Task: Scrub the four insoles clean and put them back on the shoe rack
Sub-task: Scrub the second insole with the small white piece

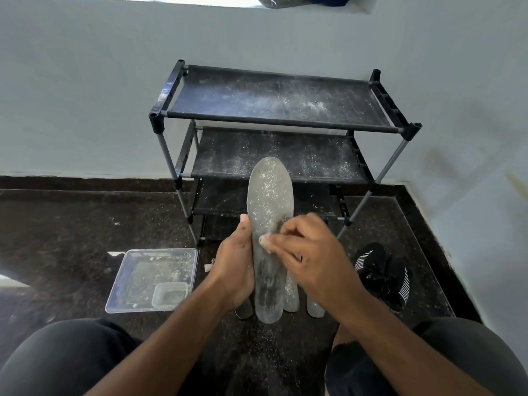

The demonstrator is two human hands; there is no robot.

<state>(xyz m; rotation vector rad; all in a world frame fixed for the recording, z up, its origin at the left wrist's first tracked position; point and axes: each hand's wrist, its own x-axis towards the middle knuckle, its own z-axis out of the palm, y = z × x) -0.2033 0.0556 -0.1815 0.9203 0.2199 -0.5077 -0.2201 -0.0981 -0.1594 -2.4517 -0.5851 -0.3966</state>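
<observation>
Head view of a seated person at work before a shoe rack (pixel 281 121). The left hand (pixel 235 267) grasped a grey insole (pixel 268 224) along its left edge, thumb up against the side, and held it upright with the toe end pointing at the rack and the heel end low, near the floor. The insole's upper half was flecked with white powder; its lower half bore dark streaks. The right hand (pixel 308 252) lay across the middle of the insole from the right, its fingers curled round a small pale scrubbing piece (pixel 263 240) pressed to the insole's surface; what that piece was could not be told. Behind the held insole, three further insoles lay on the dark speckled floor (pixel 71 238): the heel of one (pixel 243 310) showed below the left hand, and two more (pixel 291 295) (pixel 314 308) lay just to the right, partly hidden under the right wrist. The rack stood against the pale wall (pixel 85 95), its three black fabric shelves dusted with white powder. A clear plastic tray (pixel 137 270) sat on the floor to the left, with a smaller clear container (pixel 170 294) in its near right corner. A black shoe with white stripes (pixel 383 272) lay on the floor to the right. Both knees, in dark cloth, filled the lower corners.
</observation>
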